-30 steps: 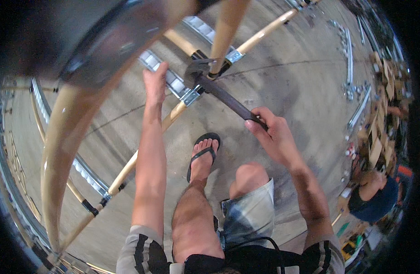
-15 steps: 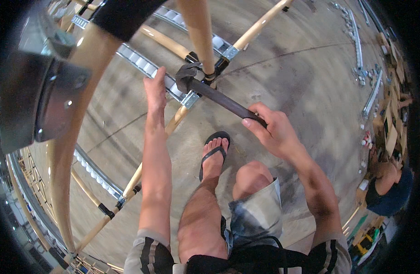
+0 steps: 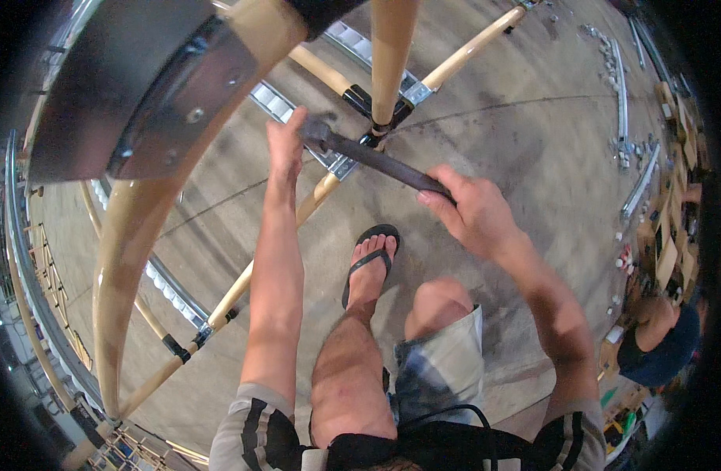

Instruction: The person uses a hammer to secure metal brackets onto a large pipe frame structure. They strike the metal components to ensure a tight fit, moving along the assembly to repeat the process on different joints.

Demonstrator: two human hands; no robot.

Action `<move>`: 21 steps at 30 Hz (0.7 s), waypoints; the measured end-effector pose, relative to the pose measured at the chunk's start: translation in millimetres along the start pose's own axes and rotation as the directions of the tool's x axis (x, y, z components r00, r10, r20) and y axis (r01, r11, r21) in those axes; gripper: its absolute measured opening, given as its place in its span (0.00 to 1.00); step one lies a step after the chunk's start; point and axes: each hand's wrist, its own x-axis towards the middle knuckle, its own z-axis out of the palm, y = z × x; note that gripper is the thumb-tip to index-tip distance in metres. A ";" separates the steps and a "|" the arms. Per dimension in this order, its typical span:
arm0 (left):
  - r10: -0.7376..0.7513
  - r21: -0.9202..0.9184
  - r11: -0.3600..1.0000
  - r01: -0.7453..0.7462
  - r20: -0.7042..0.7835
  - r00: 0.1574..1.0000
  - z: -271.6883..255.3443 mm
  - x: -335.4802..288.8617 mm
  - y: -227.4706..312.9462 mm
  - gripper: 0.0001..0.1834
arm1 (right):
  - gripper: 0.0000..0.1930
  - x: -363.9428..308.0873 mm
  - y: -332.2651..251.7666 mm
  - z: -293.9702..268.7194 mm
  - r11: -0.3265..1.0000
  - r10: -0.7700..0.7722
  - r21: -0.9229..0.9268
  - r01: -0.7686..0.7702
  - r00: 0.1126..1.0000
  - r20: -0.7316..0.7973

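My right hand is closed round the handle end of a dark hammer. The hammer's head lies close beside my left hand, over the end of a metal roller track with white rollers. My left hand grips the edge of that track, thumb up; its other fingers are mostly hidden below. A metal bracket joins the track's end to a beige pipe. Just beyond the hammer, an upright beige pipe meets black joints.
A thick beige pipe with a dark metal plate looms close at left. Another roller track lies lower left. Loose metal rails and cardboard are on the floor at right, near another person.
The frame has shifted right and slightly up in my view. The hammer's head has come down closer to the track beside my left hand. Both hands keep their holds.
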 end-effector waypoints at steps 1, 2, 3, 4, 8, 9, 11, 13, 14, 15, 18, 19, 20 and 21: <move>0.013 -0.042 0.999 -0.012 0.031 0.999 7.0 -8.6 14.2 0.10 | 0.12 0.8 -2.2 -0.4 0.999 -0.015 0.029 0.016 0.999 -0.035; 0.027 -0.083 0.996 -0.022 0.062 0.998 12.7 -12.8 21.5 0.10 | 0.12 1.3 -4.0 -0.3 0.998 -0.028 0.057 0.032 0.997 -0.072; 0.043 -0.087 0.995 -0.040 0.037 0.998 11.7 -8.7 11.5 0.10 | 0.12 1.1 -3.4 -0.7 0.995 -0.040 0.084 0.049 0.993 -0.111; 0.025 -0.064 0.998 -0.024 0.009 1.000 4.3 0.8 0.6 0.10 | 0.12 1.1 0.9 -0.5 0.999 -0.051 0.012 0.052 0.997 -0.063; -0.055 0.039 0.998 0.055 0.013 0.998 -8.2 16.5 -17.1 0.09 | 0.12 -2.7 24.8 -0.8 0.992 0.003 -0.129 0.008 0.997 0.081; -0.061 0.023 0.998 0.060 0.040 0.997 -4.9 17.6 -14.8 0.10 | 0.12 -3.2 24.5 -3.9 0.991 0.027 -0.133 -0.013 0.994 0.102; -0.114 -0.037 0.993 0.116 0.042 0.993 -7.0 8.3 -4.2 0.12 | 0.12 -1.9 16.0 -1.0 1.000 -0.005 -0.008 0.005 1.000 0.022; -0.022 -0.088 0.996 0.034 0.133 0.991 0.6 -4.2 5.9 0.10 | 0.13 -3.5 18.1 3.1 0.998 -0.054 0.038 0.056 0.997 -0.059; 0.029 -0.153 0.988 -0.003 0.163 0.986 2.0 -6.4 8.7 0.10 | 0.13 -5.0 24.0 10.0 0.995 -0.095 0.027 0.097 0.991 -0.095; -0.044 -0.056 0.997 0.051 0.129 0.991 -6.4 1.4 1.4 0.10 | 0.13 -6.6 28.0 13.7 0.990 -0.136 0.013 0.138 0.982 -0.130; -0.001 -0.012 1.000 0.002 0.052 0.999 -2.4 10.0 -8.2 0.10 | 0.13 -3.7 37.7 2.3 0.985 -0.062 -0.151 0.078 0.992 0.106; 0.009 -0.022 1.000 -0.008 0.031 0.999 -1.3 4.9 -6.5 0.10 | 0.13 -3.4 34.8 1.6 0.993 -0.063 -0.099 0.070 0.995 0.080; 0.019 -0.030 0.999 -0.018 0.010 1.000 -0.7 1.4 -5.8 0.10 | 0.13 -1.4 27.5 -1.5 0.997 -0.061 -0.046 0.064 0.997 0.053; -0.109 -0.053 0.993 0.109 0.003 0.994 -4.3 5.3 -6.6 0.09 | 0.13 0.0 23.5 -1.7 0.998 -0.058 0.007 0.058 0.998 0.027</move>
